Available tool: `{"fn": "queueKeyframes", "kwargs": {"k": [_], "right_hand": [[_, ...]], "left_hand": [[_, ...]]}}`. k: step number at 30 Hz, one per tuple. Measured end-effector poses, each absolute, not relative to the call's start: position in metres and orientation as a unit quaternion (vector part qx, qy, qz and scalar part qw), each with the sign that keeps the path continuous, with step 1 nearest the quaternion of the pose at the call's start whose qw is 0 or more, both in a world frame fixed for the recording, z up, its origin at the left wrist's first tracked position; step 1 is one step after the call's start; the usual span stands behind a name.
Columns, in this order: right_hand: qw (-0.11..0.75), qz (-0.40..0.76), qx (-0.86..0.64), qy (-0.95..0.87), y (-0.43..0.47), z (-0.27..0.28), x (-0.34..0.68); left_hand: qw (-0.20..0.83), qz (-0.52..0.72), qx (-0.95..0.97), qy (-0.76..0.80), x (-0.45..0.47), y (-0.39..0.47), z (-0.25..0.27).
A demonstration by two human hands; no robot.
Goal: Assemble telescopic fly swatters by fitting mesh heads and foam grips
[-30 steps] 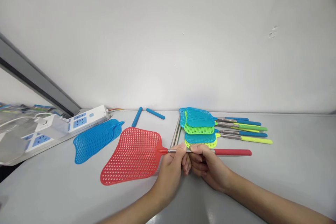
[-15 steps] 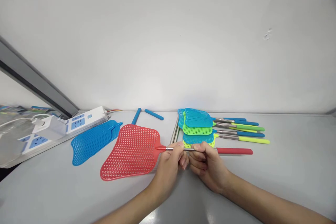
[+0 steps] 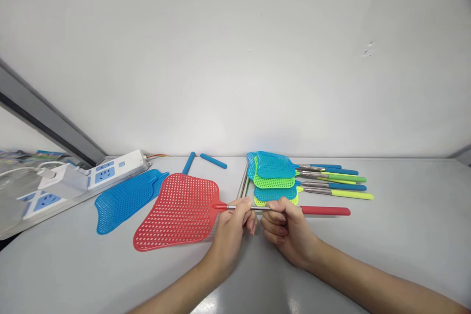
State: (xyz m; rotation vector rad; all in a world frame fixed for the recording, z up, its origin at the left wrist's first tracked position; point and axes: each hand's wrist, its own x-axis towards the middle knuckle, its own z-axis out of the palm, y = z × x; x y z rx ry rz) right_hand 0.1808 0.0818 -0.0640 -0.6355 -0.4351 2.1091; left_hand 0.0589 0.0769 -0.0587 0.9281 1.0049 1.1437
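Note:
A red fly swatter [image 3: 180, 213] with a perforated head, a thin metal shaft and a red handle lies across both my hands above the table. My left hand [image 3: 235, 225] pinches the shaft close to the swatter head. Nearer the red handle, my right hand [image 3: 289, 225] grips the same shaft, its fingers curled under the thumb. A short stretch of bare metal shows between the hands. Behind them rests a pile of fly swatters [image 3: 275, 164] in blue, green and yellow, their handles pointing right.
Loose blue swatter heads [image 3: 127, 201] lie at the left beside a white power strip [image 3: 125, 164] with a plugged-in adapter [image 3: 66, 181]. Two blue handles [image 3: 213, 161] and some metal rods [image 3: 243, 181] lie near the wall [image 3: 235, 59]. The grey table [image 3: 91, 274] meets that wall.
My left hand has shifted slightly left with the swatter head, and the gap between my hands has widened a little. The whole view has drifted slightly.

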Motion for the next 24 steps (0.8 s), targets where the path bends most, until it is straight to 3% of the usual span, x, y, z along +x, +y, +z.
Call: {"fn": "queueKeyframes", "kwargs": {"k": [24], "right_hand": [[0.430, 0.848, -0.265, -0.161, 0.0838, -0.0646, 0.1818]], "left_hand": [[0.588, 0.532, 0.385, 0.472, 0.0594, 0.0828, -0.0611]]}}
